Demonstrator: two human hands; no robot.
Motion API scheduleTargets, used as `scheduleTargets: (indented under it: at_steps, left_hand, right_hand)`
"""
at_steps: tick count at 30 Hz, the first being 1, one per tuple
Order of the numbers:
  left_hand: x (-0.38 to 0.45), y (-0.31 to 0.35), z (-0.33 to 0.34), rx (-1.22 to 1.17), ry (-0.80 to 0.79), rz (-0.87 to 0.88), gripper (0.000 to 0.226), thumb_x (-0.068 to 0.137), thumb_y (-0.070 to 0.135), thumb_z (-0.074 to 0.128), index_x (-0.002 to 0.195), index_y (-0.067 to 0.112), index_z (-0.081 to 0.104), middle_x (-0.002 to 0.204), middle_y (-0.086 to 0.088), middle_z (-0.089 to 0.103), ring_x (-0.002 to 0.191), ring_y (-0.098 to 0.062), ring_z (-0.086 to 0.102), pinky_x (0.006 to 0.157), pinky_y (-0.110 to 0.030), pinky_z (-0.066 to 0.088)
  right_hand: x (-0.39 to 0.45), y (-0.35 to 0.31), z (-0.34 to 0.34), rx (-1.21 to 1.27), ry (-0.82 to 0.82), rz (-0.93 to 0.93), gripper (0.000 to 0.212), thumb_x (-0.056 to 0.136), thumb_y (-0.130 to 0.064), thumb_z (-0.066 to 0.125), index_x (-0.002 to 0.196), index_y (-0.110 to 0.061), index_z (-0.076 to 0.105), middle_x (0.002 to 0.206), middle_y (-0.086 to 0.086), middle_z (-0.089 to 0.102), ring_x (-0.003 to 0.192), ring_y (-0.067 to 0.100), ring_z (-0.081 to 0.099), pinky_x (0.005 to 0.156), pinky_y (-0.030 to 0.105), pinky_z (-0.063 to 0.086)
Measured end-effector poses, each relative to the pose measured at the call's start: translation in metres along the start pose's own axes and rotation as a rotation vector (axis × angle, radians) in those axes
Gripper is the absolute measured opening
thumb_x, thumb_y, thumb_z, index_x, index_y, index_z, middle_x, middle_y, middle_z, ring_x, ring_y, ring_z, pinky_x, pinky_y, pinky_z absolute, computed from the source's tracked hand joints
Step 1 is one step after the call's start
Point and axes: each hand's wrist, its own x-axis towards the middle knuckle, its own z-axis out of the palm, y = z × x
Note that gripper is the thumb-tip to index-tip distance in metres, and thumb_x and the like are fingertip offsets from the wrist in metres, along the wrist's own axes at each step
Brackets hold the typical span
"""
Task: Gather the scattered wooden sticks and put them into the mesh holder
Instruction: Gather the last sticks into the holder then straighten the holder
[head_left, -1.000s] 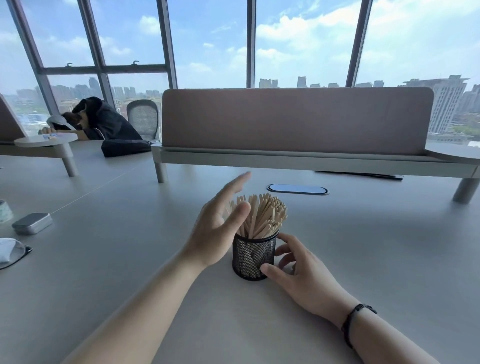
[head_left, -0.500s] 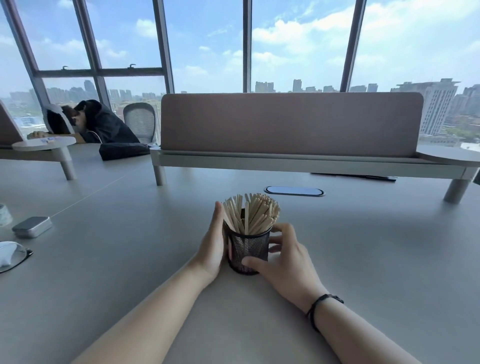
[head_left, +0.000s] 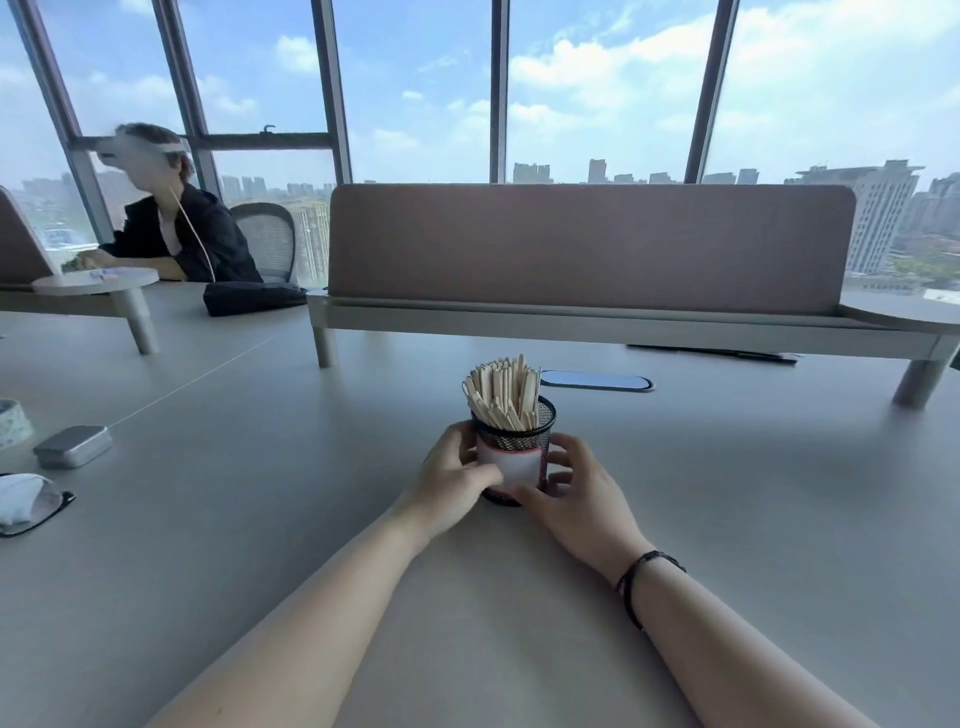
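Both hands now wrapped round the cup, left hand (head_left: 451, 475) and right hand (head_left: 582, 496) fingers curled against mesh holder (head_left: 514, 457), sticks (head_left: 501, 389) upright inside, grey table (head_left: 727, 493).

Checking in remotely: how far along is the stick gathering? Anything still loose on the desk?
Looks essentially done. The pale wooden sticks stand bundled in the black mesh holder, upright on the grey desk. In hand: the left hand and right hand both cup the holder's sides, their grip on the cup, not on any stick. Left: no loose sticks are visible on the desk; at most, letting go.
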Motion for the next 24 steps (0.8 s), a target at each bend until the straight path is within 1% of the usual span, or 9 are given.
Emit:
scheduleTargets:
  at_steps: [2, 4, 6, 7, 11, 15, 18, 21, 24]
  left_hand:
    - [-0.001, -0.002, 0.000, 0.108, -0.014, 0.032, 0.060, 0.061, 0.027, 0.079, 0.117, 0.030, 0.058, 0.116, 0.005, 0.069, 0.103, -0.011, 0.067, 0.084, -0.026, 0.053]
    - [-0.001, -0.005, 0.001, 0.213, 0.036, 0.088, 0.067, 0.053, 0.046, 0.085, 0.113, 0.036, 0.056, 0.114, 0.007, 0.065, 0.102, -0.007, 0.063, 0.084, -0.025, 0.053]
    - [0.003, -0.013, 0.004, 0.288, 0.126, 0.135, 0.069, 0.049, 0.063, 0.088, 0.108, 0.036, 0.061, 0.108, 0.010, 0.068, 0.105, -0.008, 0.064, 0.086, -0.030, 0.056]
    - [0.006, -0.018, 0.007, 0.313, 0.173, 0.138, 0.069, 0.050, 0.068, 0.087, 0.106, 0.035, 0.064, 0.103, 0.011, 0.071, 0.103, -0.008, 0.066, 0.083, -0.033, 0.058]
    - [0.021, -0.023, 0.012, 0.387, 0.299, 0.083, 0.071, 0.049, 0.078, 0.079, 0.103, 0.035, 0.064, 0.096, 0.015, 0.073, 0.091, -0.002, 0.070, 0.074, -0.033, 0.060]
    - [0.052, -0.025, 0.006, 0.406, 0.354, 0.008, 0.070, 0.048, 0.068, 0.081, 0.105, 0.034, 0.062, 0.098, 0.015, 0.072, 0.092, -0.009, 0.069, 0.077, -0.036, 0.059]
    - [0.081, -0.026, 0.001, 0.399, 0.349, -0.020, 0.070, 0.049, 0.058, 0.081, 0.110, 0.031, 0.057, 0.106, 0.012, 0.069, 0.099, -0.014, 0.066, 0.082, -0.037, 0.057]
    - [0.112, -0.027, -0.004, 0.387, 0.363, -0.028, 0.070, 0.054, 0.051, 0.081, 0.114, 0.029, 0.054, 0.109, 0.011, 0.067, 0.098, -0.016, 0.065, 0.082, -0.034, 0.055]
    - [0.144, -0.031, -0.009, 0.388, 0.362, -0.051, 0.070, 0.055, 0.051, 0.079, 0.116, 0.030, 0.052, 0.107, 0.012, 0.066, 0.096, -0.016, 0.065, 0.083, -0.038, 0.057]
  right_hand:
    - [0.005, 0.001, -0.001, 0.029, -0.051, -0.013, 0.065, 0.064, -0.049, 0.072, 0.125, -0.039, 0.054, 0.114, -0.018, 0.069, 0.090, 0.002, 0.070, 0.089, 0.039, 0.055]
    - [0.010, 0.002, -0.002, 0.078, -0.141, -0.074, 0.049, 0.076, -0.020, 0.070, 0.121, -0.035, 0.062, 0.113, -0.016, 0.073, 0.097, 0.006, 0.071, 0.095, 0.044, 0.054]
    - [0.016, 0.003, -0.003, 0.103, -0.208, -0.127, 0.054, 0.080, 0.006, 0.056, 0.118, -0.030, 0.067, 0.114, -0.014, 0.073, 0.106, 0.009, 0.069, 0.100, 0.044, 0.051]
    - [0.017, 0.002, -0.002, 0.080, -0.224, -0.134, 0.057, 0.079, 0.008, 0.051, 0.119, -0.031, 0.066, 0.114, -0.014, 0.073, 0.109, 0.009, 0.068, 0.101, 0.044, 0.050]
    - [0.024, -0.002, 0.007, -0.164, -0.246, -0.107, 0.061, 0.070, -0.019, 0.045, 0.125, -0.045, 0.049, 0.112, -0.013, 0.070, 0.104, 0.017, 0.066, 0.093, 0.046, 0.052]
    - [0.025, -0.012, 0.011, -0.273, -0.199, -0.078, 0.057, 0.082, -0.027, 0.049, 0.133, -0.047, 0.034, 0.128, -0.012, 0.063, 0.113, 0.021, 0.060, 0.089, 0.035, 0.048]
    - [0.031, -0.009, 0.014, -0.326, -0.203, -0.083, 0.070, 0.085, -0.031, 0.053, 0.146, -0.045, 0.022, 0.138, -0.017, 0.055, 0.123, 0.014, 0.054, 0.091, 0.031, 0.045]
    - [0.036, -0.006, 0.017, -0.354, -0.212, -0.113, 0.075, 0.084, -0.040, 0.055, 0.149, -0.044, 0.016, 0.148, -0.024, 0.043, 0.133, 0.008, 0.044, 0.098, 0.026, 0.039]
    - [0.040, -0.002, 0.020, -0.366, -0.200, -0.141, 0.074, 0.084, -0.051, 0.054, 0.148, -0.047, 0.016, 0.146, -0.031, 0.039, 0.136, 0.001, 0.037, 0.103, 0.022, 0.034]
